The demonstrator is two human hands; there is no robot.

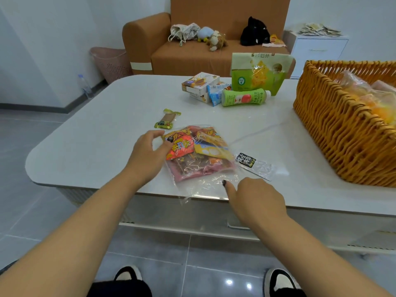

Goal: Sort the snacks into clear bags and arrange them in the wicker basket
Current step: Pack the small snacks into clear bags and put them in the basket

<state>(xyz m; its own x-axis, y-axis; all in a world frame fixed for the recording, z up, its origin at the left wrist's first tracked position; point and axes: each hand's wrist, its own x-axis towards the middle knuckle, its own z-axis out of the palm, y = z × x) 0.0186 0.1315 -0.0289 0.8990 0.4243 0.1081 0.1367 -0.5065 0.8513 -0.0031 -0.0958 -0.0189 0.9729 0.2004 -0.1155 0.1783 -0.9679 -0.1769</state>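
A clear bag (198, 159) stuffed with orange, yellow and pink snack packets lies near the front edge of the white table (96, 133). My left hand (147, 154) rests at the bag's left side, its fingers curled round the edge by the orange packet. My right hand (254, 197) presses one straight finger on the bag's empty open end at the table's front edge; its other fingers are curled. The wicker basket (334, 133) stands at the right with filled clear bags inside.
Loose on the table: a green-ended snack stick (167, 119), a black-labelled packet (255, 166), boxes (200, 83), a blue packet (215, 95), a green bottle (244, 97) lying down, a green pouch (257, 71). Behind stands a brown sofa (188, 54).
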